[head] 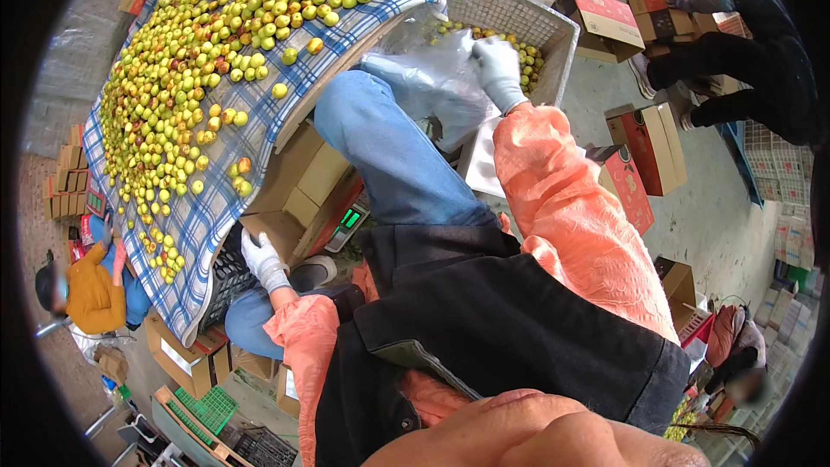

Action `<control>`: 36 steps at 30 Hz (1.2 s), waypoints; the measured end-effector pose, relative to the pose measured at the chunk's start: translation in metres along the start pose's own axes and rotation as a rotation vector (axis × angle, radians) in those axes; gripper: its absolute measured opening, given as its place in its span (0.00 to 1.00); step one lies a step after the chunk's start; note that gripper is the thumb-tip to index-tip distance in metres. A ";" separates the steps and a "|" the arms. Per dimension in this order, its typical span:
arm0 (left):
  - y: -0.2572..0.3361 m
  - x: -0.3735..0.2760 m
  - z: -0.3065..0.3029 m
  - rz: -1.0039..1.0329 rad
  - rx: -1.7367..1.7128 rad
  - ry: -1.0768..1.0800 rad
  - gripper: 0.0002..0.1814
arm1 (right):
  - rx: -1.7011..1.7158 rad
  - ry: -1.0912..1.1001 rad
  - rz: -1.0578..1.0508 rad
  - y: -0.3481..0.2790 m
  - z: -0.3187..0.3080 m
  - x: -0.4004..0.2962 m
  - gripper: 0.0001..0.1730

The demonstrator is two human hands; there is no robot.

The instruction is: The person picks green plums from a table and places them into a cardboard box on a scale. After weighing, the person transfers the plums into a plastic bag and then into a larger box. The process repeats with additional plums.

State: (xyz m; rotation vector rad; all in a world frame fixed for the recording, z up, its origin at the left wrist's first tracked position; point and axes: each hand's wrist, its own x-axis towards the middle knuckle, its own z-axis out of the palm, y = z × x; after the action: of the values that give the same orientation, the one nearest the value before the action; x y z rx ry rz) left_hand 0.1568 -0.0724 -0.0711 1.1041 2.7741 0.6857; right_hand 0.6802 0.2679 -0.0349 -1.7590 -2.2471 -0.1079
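My right hand (pixel 498 68), in a pale knit glove, is closed on a clear plastic bag (pixel 447 78). The bag hangs bunched over the near side of a grey plastic crate (pixel 551 29) that has yellow-green jujubes (pixel 528 61) in its bottom. Lower left, my gloved left hand (pixel 262 259) touches the rim of an open cardboard box (pixel 279 214); I cannot tell whether it grips it. Beside that box a digital scale display (pixel 348 219) glows green. Many jujubes (pixel 175 104) lie spread on a blue-and-white checked cloth (pixel 259 120) over the sorting table.
Right of my legs is a white foam tray (pixel 483 159). Red-and-tan cartons (pixel 645 149) stand on the concrete floor. A black plastic crate (pixel 230 275) sits under the cloth's edge. Other people are at left (pixel 97 292), upper right (pixel 746 71) and lower right (pixel 733 350).
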 end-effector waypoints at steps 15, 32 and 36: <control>0.070 0.018 -0.023 0.317 -0.162 0.058 0.24 | 0.714 0.097 0.251 -0.003 0.011 -0.018 0.07; 0.271 -0.015 -0.042 0.342 -0.944 -0.630 0.19 | 0.907 0.023 -0.558 -0.227 -0.128 -0.110 0.12; 0.263 -0.034 -0.029 0.291 -0.704 -0.437 0.11 | 0.992 -0.162 -0.706 -0.225 -0.121 -0.131 0.12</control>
State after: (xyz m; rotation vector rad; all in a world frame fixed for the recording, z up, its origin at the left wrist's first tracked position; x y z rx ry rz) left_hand 0.3419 0.0623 0.0659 1.2823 1.7985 1.1579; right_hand 0.5140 0.0594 0.0715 -0.4624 -2.2689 0.8663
